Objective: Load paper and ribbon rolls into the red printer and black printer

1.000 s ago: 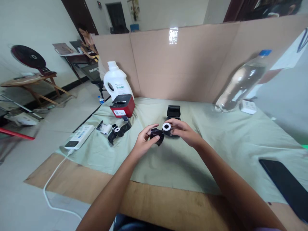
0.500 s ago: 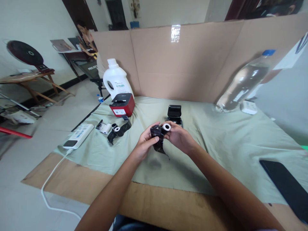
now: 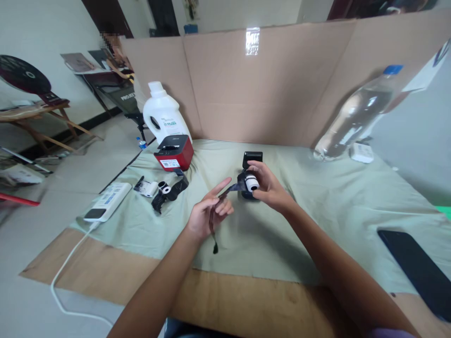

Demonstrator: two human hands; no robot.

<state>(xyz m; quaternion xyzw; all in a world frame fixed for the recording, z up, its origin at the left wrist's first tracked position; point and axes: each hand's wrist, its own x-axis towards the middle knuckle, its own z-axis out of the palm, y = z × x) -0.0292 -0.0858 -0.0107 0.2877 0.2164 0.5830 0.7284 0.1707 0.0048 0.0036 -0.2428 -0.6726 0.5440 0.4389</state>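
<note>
Between the fingers of my right hand (image 3: 272, 190) is a small paper roll (image 3: 251, 182) with a white core, tilted so one end faces me. A dark strip (image 3: 230, 188) runs from it to my left hand (image 3: 204, 216). There, thumb and fingers pinch the strip while the index finger points outward; the loose end hangs below the palm. Right behind the roll stands a small black device (image 3: 252, 158) with its lid raised. Its lower part is mostly hidden by my right hand and the roll.
Left on the cloth are a red-and-black printer (image 3: 176, 152), several loose rolls and strips (image 3: 167, 190), and a white power strip (image 3: 109, 202). A white jug (image 3: 164, 112) and a clear bottle (image 3: 355, 115) stand by the cardboard. A phone (image 3: 414, 267) lies right. Someone sits far left.
The roll has moved right and up to the black device in my right hand. My left hand has drawn left and down, stretching the strip out between the hands.
</note>
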